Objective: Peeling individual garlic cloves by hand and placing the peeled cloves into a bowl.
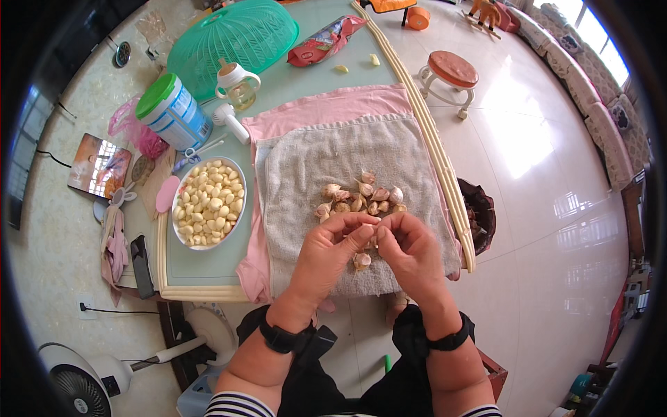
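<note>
My left hand and my right hand meet fingertip to fingertip over a grey towel. Between them they pinch a small garlic clove, mostly hidden by the fingers. Just beyond, unpeeled garlic cloves lie in a loose pile on the towel. One more unpeeled clove rests nearer to me, between my wrists. To the left, a white oval bowl is heaped with peeled garlic cloves.
Beneath the towel lies pink cloth. Farther back are a green mesh food cover, a baby bottle, a green-lidded can and a red packet. A bin stands past the table's right edge; a stool is beyond.
</note>
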Available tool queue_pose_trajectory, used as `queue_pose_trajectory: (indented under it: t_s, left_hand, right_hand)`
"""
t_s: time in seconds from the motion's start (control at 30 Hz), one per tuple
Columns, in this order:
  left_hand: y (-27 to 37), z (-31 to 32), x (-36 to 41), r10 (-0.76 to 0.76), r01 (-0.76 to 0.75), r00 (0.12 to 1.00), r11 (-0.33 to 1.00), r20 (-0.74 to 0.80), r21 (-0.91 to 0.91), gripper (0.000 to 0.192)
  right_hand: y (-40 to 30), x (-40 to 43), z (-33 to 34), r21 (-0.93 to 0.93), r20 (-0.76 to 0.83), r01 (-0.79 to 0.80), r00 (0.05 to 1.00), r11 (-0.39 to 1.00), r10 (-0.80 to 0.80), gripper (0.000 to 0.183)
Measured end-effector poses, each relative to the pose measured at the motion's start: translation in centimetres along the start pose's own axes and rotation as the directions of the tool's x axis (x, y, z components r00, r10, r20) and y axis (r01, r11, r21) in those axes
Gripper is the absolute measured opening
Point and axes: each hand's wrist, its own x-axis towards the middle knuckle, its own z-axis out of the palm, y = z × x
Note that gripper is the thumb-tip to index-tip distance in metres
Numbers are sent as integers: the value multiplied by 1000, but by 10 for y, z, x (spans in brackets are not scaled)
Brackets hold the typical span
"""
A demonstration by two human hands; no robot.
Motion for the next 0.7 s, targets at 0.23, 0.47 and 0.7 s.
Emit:
queue_pose_trajectory:
  t_s: [0.23, 0.47, 0.7]
  left_hand:
    - [-2, -7, -1, -19, 23, 999, 997, 47, -79, 19]
    - [2, -10, 0, -73, 104, 994, 890, 85, -445, 22]
    - [-1, -11, 0, -29, 35, 999, 909, 20, -416, 20]
  right_hand:
    - [0, 0, 4, 243, 123, -84, 991, 966, 56, 15]
    - [6, 2, 3, 359, 72, -87, 995, 929, 65, 20]
    - [-3, 0, 15, 296, -67, 147, 989, 944, -133, 15]
